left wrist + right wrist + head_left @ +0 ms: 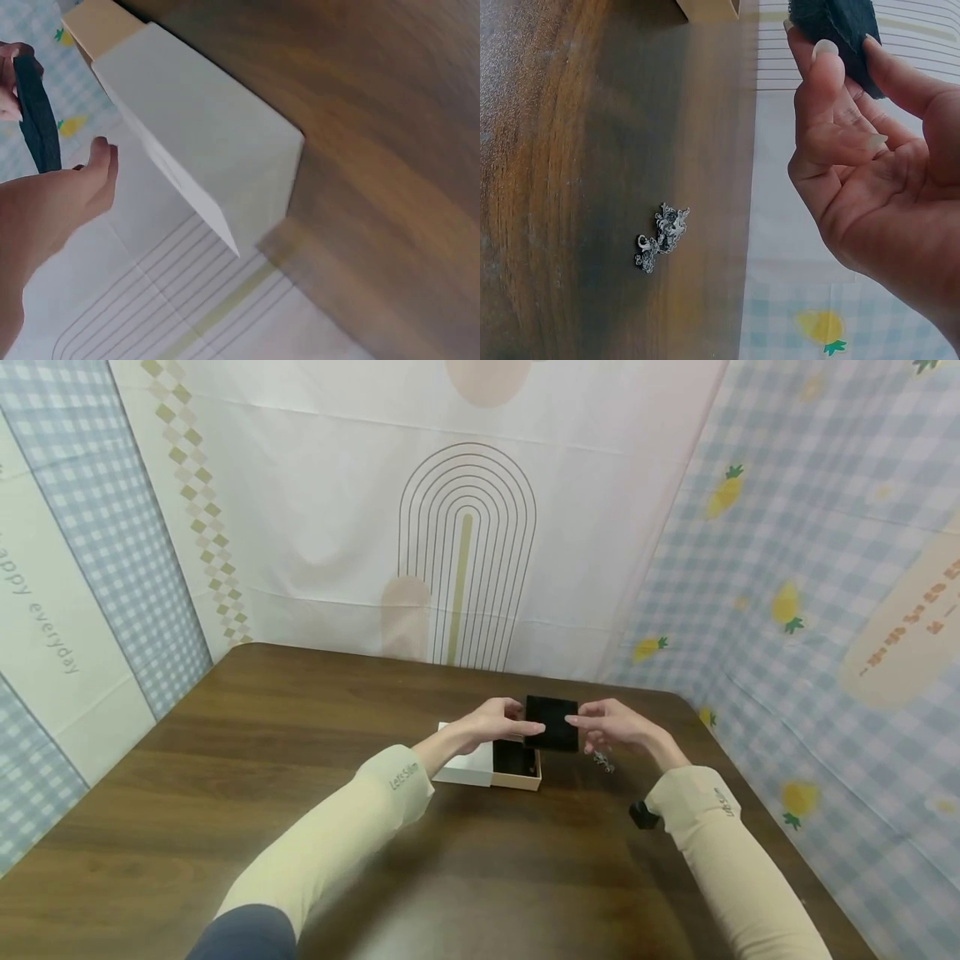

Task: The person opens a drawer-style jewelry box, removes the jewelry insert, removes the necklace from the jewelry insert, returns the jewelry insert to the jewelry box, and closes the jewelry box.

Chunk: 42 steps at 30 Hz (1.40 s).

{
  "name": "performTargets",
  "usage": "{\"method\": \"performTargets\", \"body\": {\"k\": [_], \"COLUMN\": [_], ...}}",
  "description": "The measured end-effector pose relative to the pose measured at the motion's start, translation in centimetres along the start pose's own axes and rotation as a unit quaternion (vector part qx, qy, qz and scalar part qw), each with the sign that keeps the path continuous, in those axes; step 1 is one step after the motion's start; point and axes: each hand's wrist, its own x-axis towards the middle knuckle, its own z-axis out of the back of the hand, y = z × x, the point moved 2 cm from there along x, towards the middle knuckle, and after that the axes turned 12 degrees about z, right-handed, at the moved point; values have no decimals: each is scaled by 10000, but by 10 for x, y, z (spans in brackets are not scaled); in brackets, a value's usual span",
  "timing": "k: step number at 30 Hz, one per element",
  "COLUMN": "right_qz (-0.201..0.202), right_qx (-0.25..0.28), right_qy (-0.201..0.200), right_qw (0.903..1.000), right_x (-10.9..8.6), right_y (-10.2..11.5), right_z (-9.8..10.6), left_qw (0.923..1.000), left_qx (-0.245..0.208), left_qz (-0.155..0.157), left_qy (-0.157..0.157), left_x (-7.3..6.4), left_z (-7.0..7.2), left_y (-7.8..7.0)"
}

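- Black pad (552,710): held above the worktop (337,710), near the tan tray (516,782).
- Left grip (489,723): pinches its left side.
- Right grip (613,725): pinches its right side.
- Tray: juts from a white box sleeve (467,768).
- Silvery trinket (662,234): on the worktop, near the right grip.

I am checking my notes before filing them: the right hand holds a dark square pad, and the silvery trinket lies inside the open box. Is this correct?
Not quite: the silvery trinket lies on the brown table, apart from the open box; the right wrist view shows this. The right hand does hold the dark square pad.
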Motion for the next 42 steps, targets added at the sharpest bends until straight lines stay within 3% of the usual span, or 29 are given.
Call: {"method": "performTargets", "body": {"k": [3, 6, 8, 11, 15, 20, 26, 33, 42], "right_qz": [-6, -46, -55, -70, -82, -124, -188, -255, -243], "right_qx": [16, 52, 58, 56, 103, 32, -57, -46, -191], "right_qy": [-15, -61, -67, -78, -39, 19, 23, 105, 170], "right_qw": [10000, 10000, 9999, 9999, 9999, 9999, 9998, 9996, 9994], "right_x": [-1, -2, -2, -4, -5, -5, -6, -6, -5], "right_y": [-1, -3, -3, -4, -4, -4, -7, -5, -3], "right_z": [1, 3, 4, 5, 6, 7, 5, 1, -5], "left_qw": [9973, 9888, 9778, 9534, 9244, 9107, 9090, 9212, 9268], "left_qx": [729, 1489, 2091, 3011, 3805, 4127, 4156, 3883, 3751], "left_qz": [-58, -41, -54, -142, -190, 47, 148, 119, 86], "left_qy": [37, 89, 110, 153, 191, 196, 268, 229, 161], "left_x": [-5, -9, -12, -17, -23, -27, -28, -28, -26], "left_z": [8, 19, 26, 37, 50, 62, 72, 76, 76], "left_y": [2, 6, 9, 13, 22, 37, 49, 57, 60]}}
